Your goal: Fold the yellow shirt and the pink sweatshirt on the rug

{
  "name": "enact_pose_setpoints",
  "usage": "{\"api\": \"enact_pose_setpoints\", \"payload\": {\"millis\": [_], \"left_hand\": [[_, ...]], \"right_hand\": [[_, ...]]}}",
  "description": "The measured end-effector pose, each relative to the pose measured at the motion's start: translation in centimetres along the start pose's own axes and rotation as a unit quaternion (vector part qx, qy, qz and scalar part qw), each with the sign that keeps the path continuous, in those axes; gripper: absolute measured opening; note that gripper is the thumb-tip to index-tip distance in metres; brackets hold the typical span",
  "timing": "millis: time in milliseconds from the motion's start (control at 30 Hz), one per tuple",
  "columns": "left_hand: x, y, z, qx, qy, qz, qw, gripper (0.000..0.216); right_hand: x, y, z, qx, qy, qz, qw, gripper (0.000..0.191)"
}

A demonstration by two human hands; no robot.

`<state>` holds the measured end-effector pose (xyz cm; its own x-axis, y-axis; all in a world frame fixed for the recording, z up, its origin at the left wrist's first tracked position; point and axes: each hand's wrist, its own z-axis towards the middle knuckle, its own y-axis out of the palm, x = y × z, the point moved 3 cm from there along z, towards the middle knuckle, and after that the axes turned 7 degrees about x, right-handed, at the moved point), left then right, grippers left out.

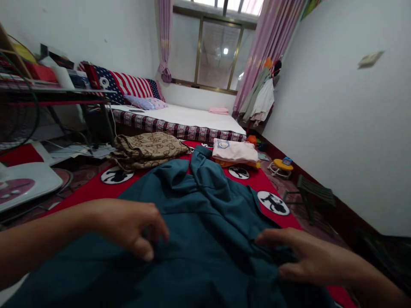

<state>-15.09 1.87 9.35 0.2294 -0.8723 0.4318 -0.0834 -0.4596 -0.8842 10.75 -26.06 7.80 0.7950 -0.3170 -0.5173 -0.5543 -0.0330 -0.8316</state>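
Observation:
A large dark teal garment [192,231] lies spread and wrinkled over a red cloth [253,182] printed with black-and-white round figures. Its narrow end reaches away from me, and bunched folds run across the upper part. Over the garment's left side is my left hand [131,226], fingers curled downward with a gap between thumb and forefinger and nothing seen in it. My right hand [298,252] is above the right edge, thumb and fingers apart, also with nothing visible in it. Whether either hand touches the fabric I cannot tell.
Beyond the garment lie a brown patterned folded cloth [147,149] and a folded pale pink one [234,150]. A bed [192,115] stands below the window. To the left is a cluttered desk [64,96]; to the right, a yellow stool [282,165] and a dark folding stool [313,192].

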Motion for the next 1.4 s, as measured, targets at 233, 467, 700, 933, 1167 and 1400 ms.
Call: {"api": "enact_pose_setpoints", "payload": {"millis": [233,467,700,933,1167,1400], "left_hand": [[-0.5,4.5,15.8,0.163,0.040,0.068,0.984,0.077],[-3.0,8.4,19.5,0.254,0.021,0.029,0.966,0.073],[-3.3,8.2,19.1,0.258,0.029,-0.018,0.966,0.072],[-3.3,8.4,19.2,0.254,0.023,-0.035,0.966,0.071],[-3.3,8.4,19.2,0.251,0.017,-0.043,0.967,0.072],[-3.3,8.4,19.2,0.250,0.017,-0.051,0.967,0.073]], "right_hand": [[2.8,-3.9,11.0,0.296,-0.031,-0.066,0.952,0.059],[6.6,-5.9,22.9,0.334,-0.023,-0.368,0.867,0.079],[11.5,-8.3,31.6,0.221,0.073,-0.485,0.843,0.096],[12.5,-9.6,35.1,0.262,0.093,-0.471,0.837,0.091],[12.1,-12.3,36.0,0.355,0.106,-0.428,0.824,0.055],[13.1,-12.3,36.8,0.412,0.115,-0.394,0.814,0.058]]}}
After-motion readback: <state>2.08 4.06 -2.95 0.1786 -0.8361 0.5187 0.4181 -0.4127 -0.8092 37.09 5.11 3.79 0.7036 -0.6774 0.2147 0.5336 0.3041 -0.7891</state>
